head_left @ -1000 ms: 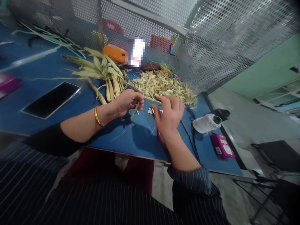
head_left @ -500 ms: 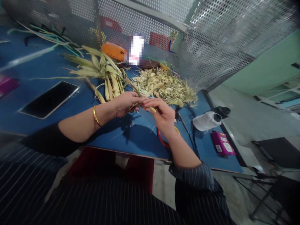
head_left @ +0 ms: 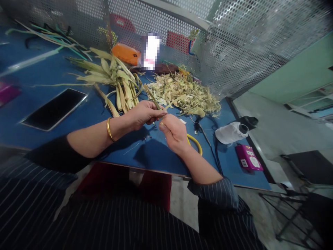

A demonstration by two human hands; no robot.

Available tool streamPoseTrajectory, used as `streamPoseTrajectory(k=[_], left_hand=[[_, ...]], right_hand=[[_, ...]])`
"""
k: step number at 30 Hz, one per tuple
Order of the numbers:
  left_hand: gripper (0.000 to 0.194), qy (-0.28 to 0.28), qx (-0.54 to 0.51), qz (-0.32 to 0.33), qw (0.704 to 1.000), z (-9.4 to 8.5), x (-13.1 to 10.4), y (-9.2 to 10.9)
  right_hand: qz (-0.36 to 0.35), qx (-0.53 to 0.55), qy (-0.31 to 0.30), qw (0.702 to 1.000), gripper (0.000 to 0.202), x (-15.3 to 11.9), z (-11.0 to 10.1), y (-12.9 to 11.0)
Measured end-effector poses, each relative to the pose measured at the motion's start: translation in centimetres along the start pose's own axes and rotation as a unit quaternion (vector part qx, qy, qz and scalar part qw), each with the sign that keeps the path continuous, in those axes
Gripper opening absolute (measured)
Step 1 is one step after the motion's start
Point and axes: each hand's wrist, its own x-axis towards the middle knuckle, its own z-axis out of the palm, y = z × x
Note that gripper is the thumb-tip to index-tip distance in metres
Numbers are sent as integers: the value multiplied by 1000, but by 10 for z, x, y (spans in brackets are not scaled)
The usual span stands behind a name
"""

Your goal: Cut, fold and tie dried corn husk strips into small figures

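My left hand (head_left: 146,114), with a gold bangle at the wrist, pinches a narrow green-tan corn husk strip (head_left: 153,95) between thumb and fingers. The strip's far end sticks up past the fingertips. Touching or nearly touching it, my right hand (head_left: 173,132) is curled closed around the near end, and a small pale tip shows by its thumb. What lies inside that fist is mostly hidden. Beyond the left hand lies a bundle of dried corn husks (head_left: 125,92). Behind both hands spreads a heap of shredded husk pieces (head_left: 182,92).
On the blue table (head_left: 109,152) lie a dark-screened phone (head_left: 54,109), an orange packet (head_left: 126,54), a white thread cone (head_left: 229,133), a purple packet (head_left: 248,158) and a yellow curved handle (head_left: 197,144). A perforated metal screen (head_left: 179,24) borders the back. Black chairs (head_left: 304,166) stand at right.
My right hand has turned over and closed into a fist, moving slightly down. Its fingers were stretched over the left fingertips before. The left hand keeps its pinch on the strip.
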Motion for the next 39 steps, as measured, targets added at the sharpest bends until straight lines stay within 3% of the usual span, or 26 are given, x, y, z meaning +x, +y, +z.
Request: streamPoseTrajectory(k=[6, 9, 13, 16, 19, 24, 31, 35, 37, 39], left_hand=[[23, 11, 10, -11, 1000, -2, 2, -1], [27, -14, 0, -23, 1000, -8, 4, 1], [40, -76, -30, -39, 996, -19, 7, 6], [34, -60, 20, -20, 998, -21, 6, 6], [28, -31, 94, 33, 995, -17, 4, 3], [38, 22, 167, 109, 980, -8, 4, -4], [36, 35, 161, 93, 982, -5, 4, -7], [24, -23, 84, 53, 995, -7, 2, -2], [22, -31, 51, 26, 998, -8, 1, 3], [23, -16, 34, 5, 999, -8, -1, 9]], right_hand=[[-33, -2, -3, 999, 27, -1, 2, 0], [25, 60, 36, 997, 26, -3, 4, 3], [101, 180, 105, 973, 28, -5, 5, 7], [105, 206, 107, 967, 29, -6, 5, 9], [85, 173, 82, 978, 28, -5, 4, 9], [9, 43, 58, 997, 28, -3, 2, 5], [-41, -44, 21, 998, 27, -3, 3, -1], [64, 105, 50, 991, 38, -3, 2, -2], [168, 234, 118, 950, 48, -1, 1, 2], [278, 325, 204, 880, 55, 2, 0, 10]])
